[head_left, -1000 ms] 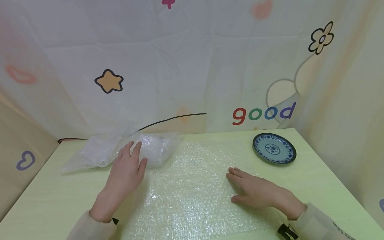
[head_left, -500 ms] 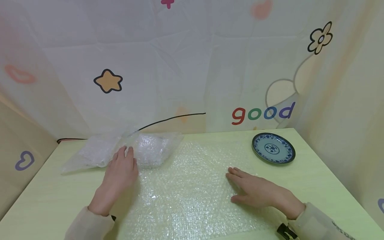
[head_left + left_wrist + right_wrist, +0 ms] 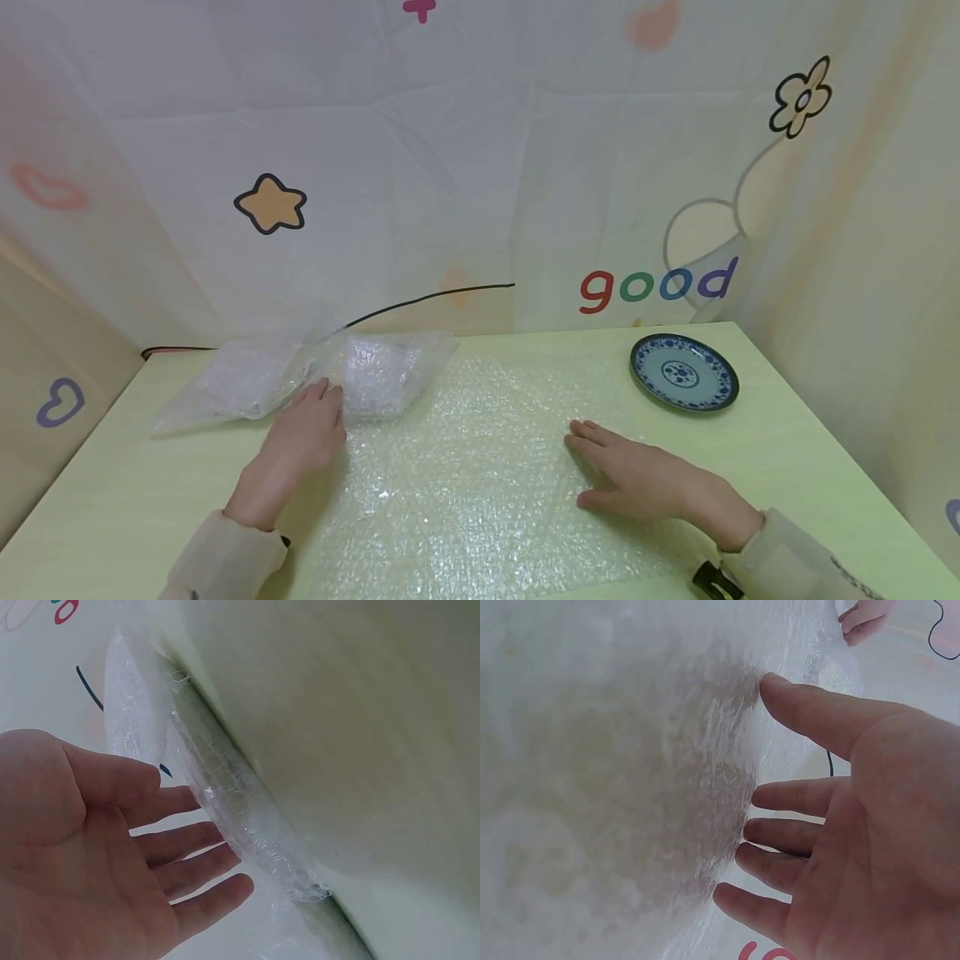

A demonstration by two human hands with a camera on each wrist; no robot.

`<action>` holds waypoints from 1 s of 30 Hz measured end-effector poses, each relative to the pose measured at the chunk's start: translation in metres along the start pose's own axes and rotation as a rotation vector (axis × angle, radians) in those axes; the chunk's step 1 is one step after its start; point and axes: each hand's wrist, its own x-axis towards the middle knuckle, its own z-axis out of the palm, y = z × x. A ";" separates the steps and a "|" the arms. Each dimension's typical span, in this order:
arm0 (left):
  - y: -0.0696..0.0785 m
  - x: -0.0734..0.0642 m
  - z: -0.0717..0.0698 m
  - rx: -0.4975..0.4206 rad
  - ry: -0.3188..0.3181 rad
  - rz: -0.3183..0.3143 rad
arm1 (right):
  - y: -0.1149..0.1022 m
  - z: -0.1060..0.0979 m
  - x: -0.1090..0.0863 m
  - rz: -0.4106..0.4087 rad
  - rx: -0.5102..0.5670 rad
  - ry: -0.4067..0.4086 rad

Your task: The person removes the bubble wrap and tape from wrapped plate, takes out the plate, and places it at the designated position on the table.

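Note:
A sheet of bubble wrap [image 3: 465, 467] lies spread flat over the middle of the table. My right hand [image 3: 645, 479] rests its fingertips on the sheet's right side, thumb spread apart. In the right wrist view the fingers of this right hand [image 3: 832, 817] are extended, with fingertips right at the film. My left hand [image 3: 300, 433] reaches to the front of the clear bubble-wrap bundles. From the left wrist view, the fingers of the left hand [image 3: 150, 832] are slightly bent, their tips right at the edge of the bubbly plastic [image 3: 232, 795], nothing gripped.
One crumpled bundle [image 3: 378, 375] sits at the back left beside another plastic-wrapped bundle [image 3: 243, 383]. A blue-and-white patterned plate [image 3: 684, 372] lies at the back right. Behind the pale table [image 3: 112, 492] hangs a printed curtain [image 3: 420, 192].
My left hand has come down and its fingers have lowered towards the front of the bundles. The right hand, plate and bubble wrap stay in place.

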 end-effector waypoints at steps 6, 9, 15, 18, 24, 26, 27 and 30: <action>-0.003 0.000 0.002 -0.004 0.008 0.001 | 0.000 0.000 0.000 0.010 -0.005 -0.001; -0.003 -0.001 0.003 -0.001 0.027 0.021 | 0.000 0.001 0.000 0.016 -0.008 -0.001; -0.002 -0.004 0.002 -0.007 0.070 0.045 | -0.001 0.000 0.000 0.018 -0.013 -0.002; -0.002 -0.003 0.001 -0.009 0.072 0.039 | -0.001 0.001 0.000 0.019 -0.011 -0.003; -0.002 -0.005 0.000 0.005 0.076 0.038 | -0.002 0.002 0.001 0.020 -0.020 -0.001; -0.003 -0.006 0.000 0.001 0.082 0.039 | -0.002 0.002 0.001 0.020 -0.019 0.000; -0.003 -0.006 -0.001 0.001 0.085 0.041 | -0.002 0.001 0.001 0.019 -0.020 0.000; -0.003 -0.007 -0.002 -0.008 0.092 0.054 | -0.003 0.001 0.000 0.015 -0.022 0.001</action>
